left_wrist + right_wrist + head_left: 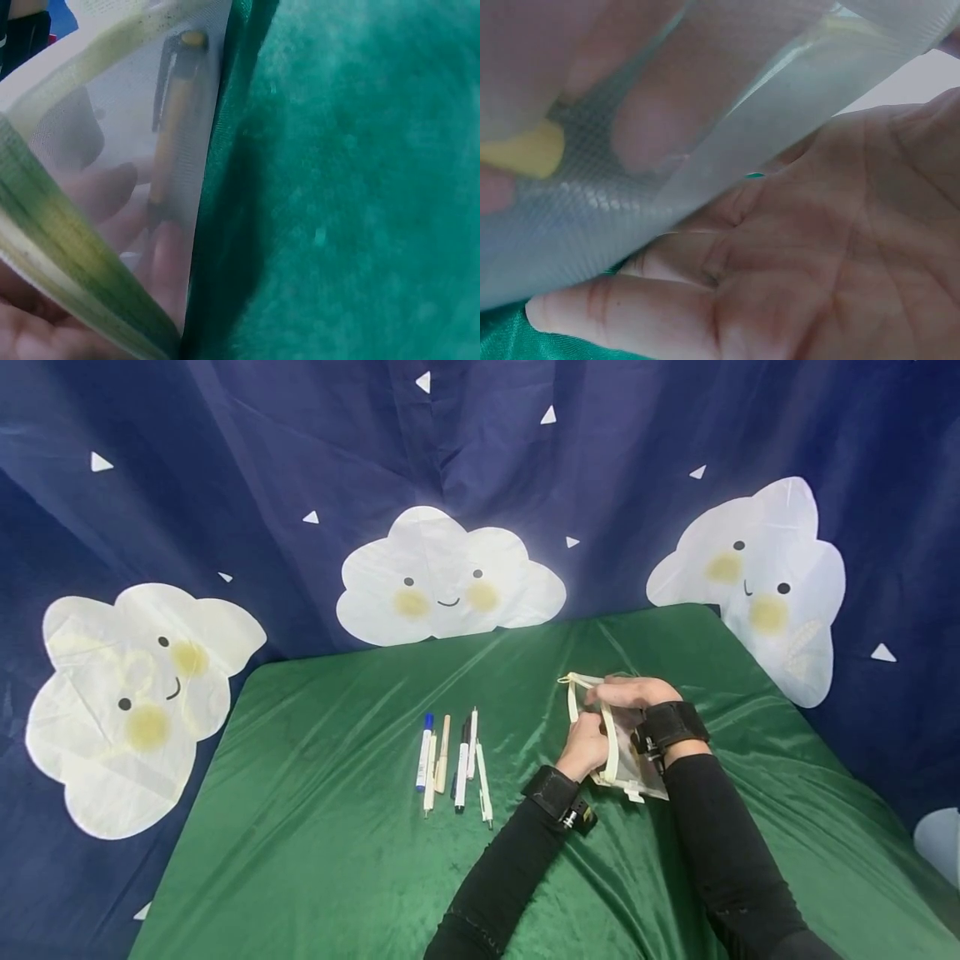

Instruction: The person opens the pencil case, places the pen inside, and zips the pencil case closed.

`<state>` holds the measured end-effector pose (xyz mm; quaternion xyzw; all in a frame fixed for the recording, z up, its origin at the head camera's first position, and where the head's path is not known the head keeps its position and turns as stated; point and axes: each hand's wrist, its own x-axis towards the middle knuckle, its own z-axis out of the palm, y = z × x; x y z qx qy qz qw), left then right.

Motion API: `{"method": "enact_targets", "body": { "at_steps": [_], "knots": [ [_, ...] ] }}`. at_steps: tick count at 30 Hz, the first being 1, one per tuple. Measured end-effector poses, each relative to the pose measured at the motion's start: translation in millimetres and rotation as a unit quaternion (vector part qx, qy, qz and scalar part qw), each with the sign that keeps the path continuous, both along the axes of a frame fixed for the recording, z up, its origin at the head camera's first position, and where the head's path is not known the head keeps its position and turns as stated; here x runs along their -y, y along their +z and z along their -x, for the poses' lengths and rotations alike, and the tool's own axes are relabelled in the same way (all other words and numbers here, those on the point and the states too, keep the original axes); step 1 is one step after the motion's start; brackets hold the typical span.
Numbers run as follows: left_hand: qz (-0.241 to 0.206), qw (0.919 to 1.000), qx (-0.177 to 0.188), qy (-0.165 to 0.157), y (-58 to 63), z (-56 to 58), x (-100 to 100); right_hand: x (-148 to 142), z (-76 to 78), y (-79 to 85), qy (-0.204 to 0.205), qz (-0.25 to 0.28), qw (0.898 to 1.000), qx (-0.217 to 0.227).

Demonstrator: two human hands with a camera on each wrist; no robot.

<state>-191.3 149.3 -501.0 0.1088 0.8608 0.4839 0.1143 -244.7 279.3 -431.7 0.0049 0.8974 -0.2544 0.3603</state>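
Observation:
A translucent mesh zip pouch [628,745] with pale yellow trim lies on the right half of the green cloth, its mouth facing left. My left hand [587,745] reaches through the mouth. Inside, its fingers [169,255] pinch the lower end of a tan-barrelled pen [174,127] with a dark clip, seen through the mesh. My right hand [637,692] holds the pouch at its far side. In the right wrist view, the right palm [802,247] and fingers lie against the outside of the mesh [592,217]; the right thumb cannot be made out.
Left of the pouch several pens and markers lie side by side, among them a blue-capped marker [424,752], a beige pen [443,752] and a white pen [483,782]. A dark blue curtain [480,443] with clouds hangs behind the green-covered table [322,860].

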Motion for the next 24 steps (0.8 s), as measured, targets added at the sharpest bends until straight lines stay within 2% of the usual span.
{"method": "enact_targets", "body": {
  "at_steps": [6, 13, 15, 18, 21, 24],
  "knots": [
    [0.030, 0.9971, 0.014, -0.068, 4.5, 0.6, 1.7, -0.4, 0.3, -1.7, 0.003, 0.001, 1.000, 0.001],
    [0.035, 0.9873, -0.022, -0.154, 12.5, 3.2, 6.6, 1.0, 1.4, 0.9, -0.016, 0.022, 1.000, 0.014],
    [0.028, 0.9860, -0.023, -0.163, 13.4, 3.0, 8.7, 1.2, 1.4, 0.0, -0.017, 0.020, 1.000, 0.011],
    [0.012, 0.9863, 0.004, -0.164, 15.3, 2.4, 12.0, 1.4, 0.4, -0.9, -0.013, 0.015, 1.000, 0.008],
    [0.000, 0.9864, 0.033, -0.161, 17.8, 1.8, 14.6, 1.4, -1.2, -0.4, -0.009, 0.002, 1.000, 0.003],
    [-0.003, 0.9880, 0.035, -0.150, 19.8, 1.7, 16.7, 1.6, -0.9, 0.0, -0.011, -0.004, 1.000, -0.001]
  ]
}}
